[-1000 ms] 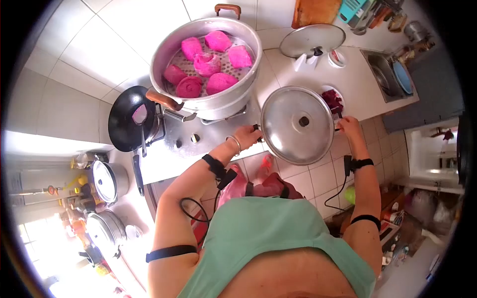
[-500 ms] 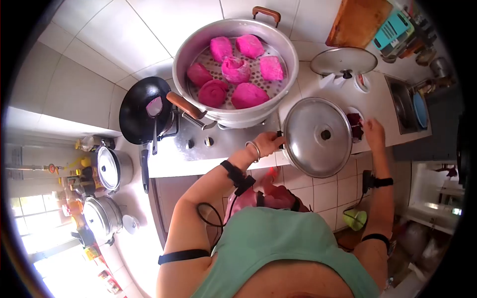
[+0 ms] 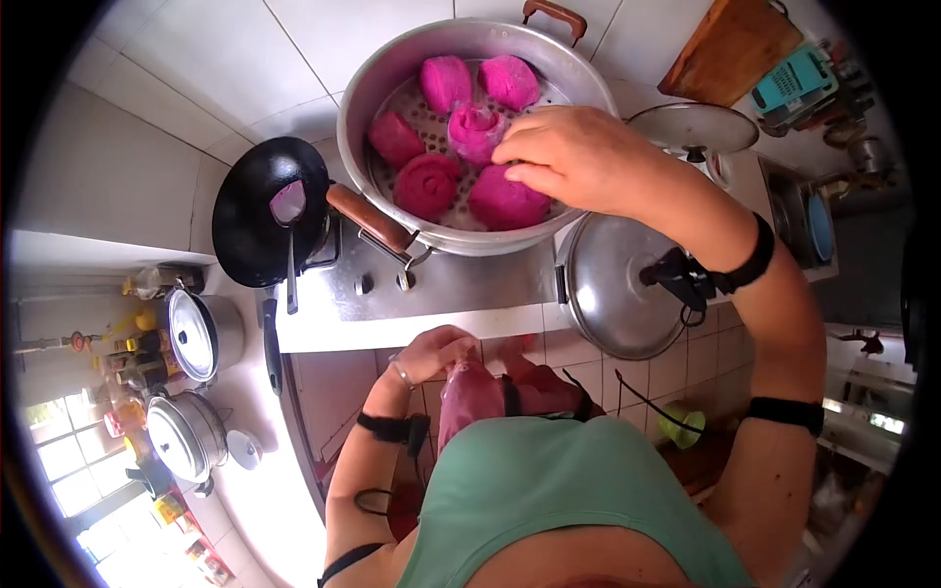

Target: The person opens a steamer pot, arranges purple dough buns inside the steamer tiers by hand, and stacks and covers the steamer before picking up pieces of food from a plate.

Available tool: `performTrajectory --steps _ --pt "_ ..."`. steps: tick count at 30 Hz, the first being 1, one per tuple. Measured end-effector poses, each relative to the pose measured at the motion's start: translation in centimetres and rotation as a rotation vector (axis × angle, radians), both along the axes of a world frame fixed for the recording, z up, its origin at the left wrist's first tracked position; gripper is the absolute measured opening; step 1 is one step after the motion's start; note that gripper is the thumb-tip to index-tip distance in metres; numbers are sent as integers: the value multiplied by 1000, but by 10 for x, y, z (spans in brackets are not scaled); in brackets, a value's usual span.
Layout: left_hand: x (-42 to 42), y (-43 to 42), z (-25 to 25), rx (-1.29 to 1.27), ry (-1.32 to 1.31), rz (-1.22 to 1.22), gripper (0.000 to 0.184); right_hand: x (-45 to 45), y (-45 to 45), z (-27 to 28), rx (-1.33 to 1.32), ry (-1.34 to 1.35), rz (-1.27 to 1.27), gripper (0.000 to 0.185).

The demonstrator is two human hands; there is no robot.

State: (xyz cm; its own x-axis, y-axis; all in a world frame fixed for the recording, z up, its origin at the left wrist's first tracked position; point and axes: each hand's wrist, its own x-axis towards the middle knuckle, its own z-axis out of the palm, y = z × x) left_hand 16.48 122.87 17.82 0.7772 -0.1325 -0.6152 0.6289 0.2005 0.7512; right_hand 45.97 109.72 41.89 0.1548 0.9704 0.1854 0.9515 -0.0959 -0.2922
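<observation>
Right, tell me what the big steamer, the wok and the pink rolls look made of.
Steamer: satin, silvery metal, probably aluminium, going by its grey sheen. Wok: black metal, perhaps coated; its dark inside shows a faint gloss. Pink rolls: matt, likely dough, from their soft folds and whitish, flour-like patches.

Window glare lower left; dark, bowed edges, seemingly blurred

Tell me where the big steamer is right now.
In the head view, the steamer sits on the stove at the top middle, right of the black wok; the right hand reaches in over its pink buns.
</observation>
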Motion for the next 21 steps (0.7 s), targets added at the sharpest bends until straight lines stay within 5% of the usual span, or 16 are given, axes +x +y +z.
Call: performTrajectory --steps 5,10,21 --pt "-52 19 -6 -59 53 145 30 -4 33 -28 -360 43 10 21" --pt "-82 18 -18 -162 138 338 29 -5 45 -42 -409 -29 10 20" --pt "-86 16 -22 -219 227 338 29 -13 45 -47 -494 -29 -48 23"
